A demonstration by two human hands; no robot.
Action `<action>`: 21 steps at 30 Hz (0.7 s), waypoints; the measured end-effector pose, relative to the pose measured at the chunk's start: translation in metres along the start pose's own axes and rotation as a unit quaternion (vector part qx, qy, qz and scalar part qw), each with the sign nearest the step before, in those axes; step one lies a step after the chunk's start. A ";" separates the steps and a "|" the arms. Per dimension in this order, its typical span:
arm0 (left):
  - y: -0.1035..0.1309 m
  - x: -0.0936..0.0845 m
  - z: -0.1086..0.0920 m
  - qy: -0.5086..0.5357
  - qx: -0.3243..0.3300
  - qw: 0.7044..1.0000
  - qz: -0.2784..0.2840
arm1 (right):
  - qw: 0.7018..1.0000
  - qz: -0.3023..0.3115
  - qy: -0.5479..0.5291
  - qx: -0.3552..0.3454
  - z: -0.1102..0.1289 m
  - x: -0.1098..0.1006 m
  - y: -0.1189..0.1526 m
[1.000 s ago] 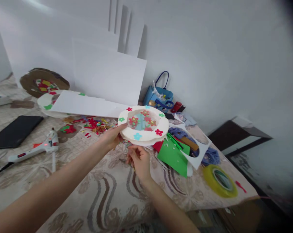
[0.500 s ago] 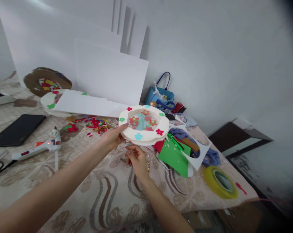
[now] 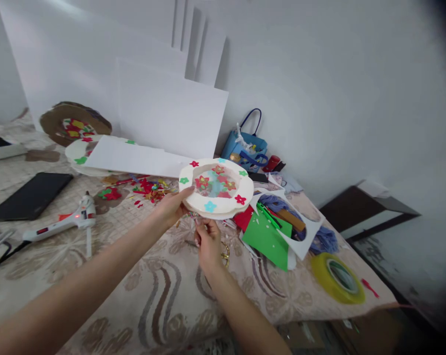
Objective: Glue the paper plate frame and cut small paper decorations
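A white scalloped frame (image 3: 210, 206) with small coloured flowers round its rim and red flowers on a clear centre is held up over the table. My left hand (image 3: 174, 208) grips its left edge, thumb on top. Just below the frame, my right hand (image 3: 208, 241) has its fingers drawn together; whether they pinch something small is too small to tell. Gold-handled scissors (image 3: 226, 254) lie on the cloth beside and partly behind my right hand.
On the left are a glue gun (image 3: 65, 224) and a black tablet (image 3: 30, 197). Red scraps (image 3: 149, 190) lie behind my left hand. To the right are green paper (image 3: 269, 241), a white cut-out board (image 3: 302, 246) and yellow tape (image 3: 337, 278). A blue bag (image 3: 241, 148) stands behind.
The frame in my left hand has shifted slightly left and tilted a little. My right hand's fingers have drawn closer together, and more of the scissors shows.
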State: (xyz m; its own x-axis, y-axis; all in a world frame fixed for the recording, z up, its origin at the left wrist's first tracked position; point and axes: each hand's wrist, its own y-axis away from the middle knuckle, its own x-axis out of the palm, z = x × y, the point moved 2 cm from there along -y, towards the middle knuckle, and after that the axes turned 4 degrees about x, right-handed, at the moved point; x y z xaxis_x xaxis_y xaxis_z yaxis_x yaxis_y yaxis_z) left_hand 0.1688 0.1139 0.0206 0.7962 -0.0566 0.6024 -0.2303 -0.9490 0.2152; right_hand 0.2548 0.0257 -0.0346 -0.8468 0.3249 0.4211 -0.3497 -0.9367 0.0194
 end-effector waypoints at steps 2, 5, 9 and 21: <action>-0.003 -0.003 -0.004 0.002 0.005 1.000 -0.008 | 1.000 0.003 0.003 -0.008 0.000 -0.009 0.006; -0.006 -0.007 -0.008 0.003 0.009 1.000 -0.023 | 0.999 -0.019 -0.008 -0.033 0.008 -0.026 0.013; -0.008 -0.012 -0.012 -0.001 0.014 0.999 -0.033 | 0.991 -0.079 -0.056 -0.091 0.037 -0.054 0.012; -0.037 -0.026 -0.063 -0.006 0.065 0.996 -0.067 | 0.940 -0.228 0.132 -0.215 0.098 -0.139 0.002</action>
State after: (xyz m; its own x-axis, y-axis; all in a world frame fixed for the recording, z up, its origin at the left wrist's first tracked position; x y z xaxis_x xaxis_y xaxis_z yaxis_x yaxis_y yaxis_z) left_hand 0.1211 0.1701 0.0453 0.8215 0.0693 0.5660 -0.0486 -0.9804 0.1907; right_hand 0.4112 -0.0347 -0.0046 -0.6197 0.7544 0.2165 -0.7822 -0.5712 -0.2486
